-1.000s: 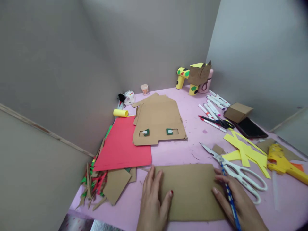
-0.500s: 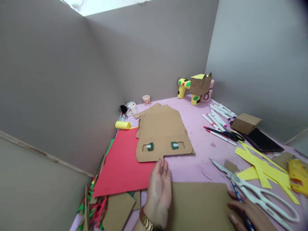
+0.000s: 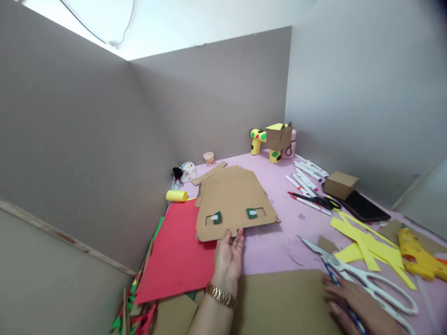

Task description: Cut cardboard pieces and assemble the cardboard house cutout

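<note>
My left hand (image 3: 228, 253), with a gold watch at the wrist, is palm up and grips the front edge of a cut cardboard piece (image 3: 237, 190). That edge is tipped slightly up; the piece has two slots with dark green tabs and whitish patches on them. My right hand (image 3: 352, 298) has a blue patterned pencil (image 3: 330, 272) between its fingers and rests at the right edge of a brown cardboard sheet (image 3: 279, 302). White-handled scissors (image 3: 363, 274) lie beside and partly beneath this hand. Red paper (image 3: 181, 251) lies left of my left hand.
Yellow paper strips (image 3: 363, 242), a yellow glue gun (image 3: 415, 253), a phone (image 3: 366, 206) and a small cardboard box (image 3: 340, 184) are at right. Several markers (image 3: 303, 181) lie behind black scissors (image 3: 321, 200). A yellow spotted figure (image 3: 270, 139) stands at the back. Grey panels (image 3: 216, 93) enclose the table.
My left hand has reached forward and closed on the cardboard piece's front edge, which has risen a little. My right hand still has the pencil. The view has tilted upward.
</note>
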The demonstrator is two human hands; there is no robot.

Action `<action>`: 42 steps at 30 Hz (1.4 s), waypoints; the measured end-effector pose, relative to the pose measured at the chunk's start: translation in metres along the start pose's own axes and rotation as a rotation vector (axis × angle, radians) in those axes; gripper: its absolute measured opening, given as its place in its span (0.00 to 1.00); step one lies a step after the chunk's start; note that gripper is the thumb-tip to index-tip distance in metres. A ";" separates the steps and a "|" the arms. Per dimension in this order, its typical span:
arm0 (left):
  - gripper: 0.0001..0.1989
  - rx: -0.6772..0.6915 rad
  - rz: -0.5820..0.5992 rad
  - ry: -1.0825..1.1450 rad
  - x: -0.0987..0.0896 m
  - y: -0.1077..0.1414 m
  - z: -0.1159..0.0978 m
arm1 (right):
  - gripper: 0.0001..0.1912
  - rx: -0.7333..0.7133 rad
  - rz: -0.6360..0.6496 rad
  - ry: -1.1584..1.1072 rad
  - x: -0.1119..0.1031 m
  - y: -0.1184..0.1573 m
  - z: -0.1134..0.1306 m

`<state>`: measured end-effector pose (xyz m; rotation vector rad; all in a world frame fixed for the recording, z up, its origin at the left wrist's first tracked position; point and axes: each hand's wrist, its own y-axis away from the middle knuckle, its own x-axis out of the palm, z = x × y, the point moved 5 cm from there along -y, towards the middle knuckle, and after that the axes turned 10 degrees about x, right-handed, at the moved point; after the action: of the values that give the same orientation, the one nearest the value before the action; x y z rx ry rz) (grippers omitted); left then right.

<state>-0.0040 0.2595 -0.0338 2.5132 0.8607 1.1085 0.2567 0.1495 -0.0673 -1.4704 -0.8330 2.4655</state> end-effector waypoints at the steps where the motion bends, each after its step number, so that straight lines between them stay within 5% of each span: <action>1: 0.06 0.015 0.018 0.010 -0.003 0.004 -0.001 | 0.13 0.042 0.021 0.021 -0.005 -0.014 -0.005; 7: 0.06 0.056 0.105 0.066 -0.023 0.043 -0.007 | 0.15 0.123 0.298 -0.077 -0.010 -0.103 -0.044; 11: 0.08 0.037 0.061 0.067 -0.037 0.064 -0.002 | 0.18 0.303 0.273 -0.330 -0.005 -0.116 -0.057; 14: 0.09 -0.009 0.036 0.038 -0.047 0.077 0.010 | 0.23 0.475 0.265 -0.563 -0.004 -0.103 -0.034; 16: 0.07 -0.012 0.070 -0.006 -0.055 0.083 0.022 | 0.26 0.739 0.436 -1.168 0.004 -0.089 -0.007; 19: 0.09 0.012 0.116 -0.164 -0.077 0.088 0.036 | 0.25 0.978 0.510 -1.541 0.004 -0.074 0.025; 21: 0.17 0.149 0.063 -0.303 -0.096 0.087 0.031 | 0.29 1.068 0.481 -1.615 0.001 -0.068 0.032; 23: 0.27 0.446 0.003 -0.472 -0.108 0.091 0.009 | 0.33 1.115 0.476 -1.634 0.000 -0.062 0.031; 26: 0.45 0.926 0.006 -0.963 -0.095 0.110 -0.028 | 0.35 1.153 0.492 -1.627 0.000 -0.053 0.030; 28: 0.45 1.174 0.077 -1.339 -0.073 0.122 -0.040 | 0.36 1.159 0.492 -1.641 -0.002 -0.050 0.031; 31: 0.25 1.330 0.243 -1.569 -0.048 0.123 -0.045 | 0.34 1.161 0.500 -1.659 -0.008 -0.050 0.034; 35: 0.19 1.268 0.327 -1.445 -0.047 0.108 -0.048 | 0.33 1.169 0.494 -1.657 -0.017 -0.053 0.036; 42: 0.21 0.956 0.272 -1.152 -0.067 0.097 -0.054 | 0.31 1.195 0.498 -1.674 -0.014 -0.052 0.037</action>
<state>-0.0390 0.1415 0.0073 3.2564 0.7250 -1.0173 0.2247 0.1730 -0.0154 1.0179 1.0491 2.9636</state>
